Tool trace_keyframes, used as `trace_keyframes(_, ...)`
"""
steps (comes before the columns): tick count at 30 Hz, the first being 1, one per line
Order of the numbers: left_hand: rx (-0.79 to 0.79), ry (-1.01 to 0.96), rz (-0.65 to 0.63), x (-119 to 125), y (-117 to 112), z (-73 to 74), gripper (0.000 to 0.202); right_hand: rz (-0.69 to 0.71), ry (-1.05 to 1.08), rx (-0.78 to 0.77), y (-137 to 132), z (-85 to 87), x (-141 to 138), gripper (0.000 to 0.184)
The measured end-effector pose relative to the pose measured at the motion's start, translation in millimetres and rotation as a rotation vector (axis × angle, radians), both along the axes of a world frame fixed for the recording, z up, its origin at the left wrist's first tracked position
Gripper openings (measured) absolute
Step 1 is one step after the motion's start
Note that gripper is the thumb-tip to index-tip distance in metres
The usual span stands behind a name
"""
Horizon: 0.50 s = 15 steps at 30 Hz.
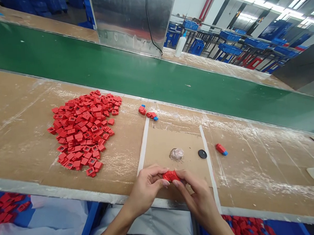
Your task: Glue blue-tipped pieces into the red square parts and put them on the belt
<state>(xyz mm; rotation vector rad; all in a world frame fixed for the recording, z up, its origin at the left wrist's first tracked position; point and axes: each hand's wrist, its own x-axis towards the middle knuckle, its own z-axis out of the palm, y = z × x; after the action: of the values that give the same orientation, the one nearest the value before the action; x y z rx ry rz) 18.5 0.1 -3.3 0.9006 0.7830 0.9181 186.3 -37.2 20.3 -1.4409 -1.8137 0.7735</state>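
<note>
Both of my hands meet at the near edge of the bench and pinch one small red plastic part (170,175) between their fingertips. My left hand (147,188) grips it from the left, my right hand (195,195) from the right. A large pile of red square parts (84,131) lies on the cardboard to the left. Assembled red-and-blue pieces (148,112) rest near the belt, and another red-and-blue piece (221,149) lies to the right. A small clear round dish (176,153) and a black disc (202,154) sit just beyond my hands.
A green conveyor belt (155,79) runs across behind the bench. A metal housing (132,21) with a black cable stands beyond it. Blue bins of red parts (10,207) sit below the bench edge. Racks of blue crates (237,46) fill the background.
</note>
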Motion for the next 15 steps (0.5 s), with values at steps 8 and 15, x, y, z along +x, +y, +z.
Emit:
trace_keyframes(8, 0.086, 0.121, -0.043, -0.6, 1.8, 0.6, 0.018, -0.004, 0.016, 0.034, -2.8, -7.6, -1.1, 0.013)
trace_keyframes(15, 0.093, 0.137, -0.031, 2.9, 4.6, -1.9, 0.024, -0.116, 0.029, 0.032, 2.8, -9.4, 6.2, 0.015)
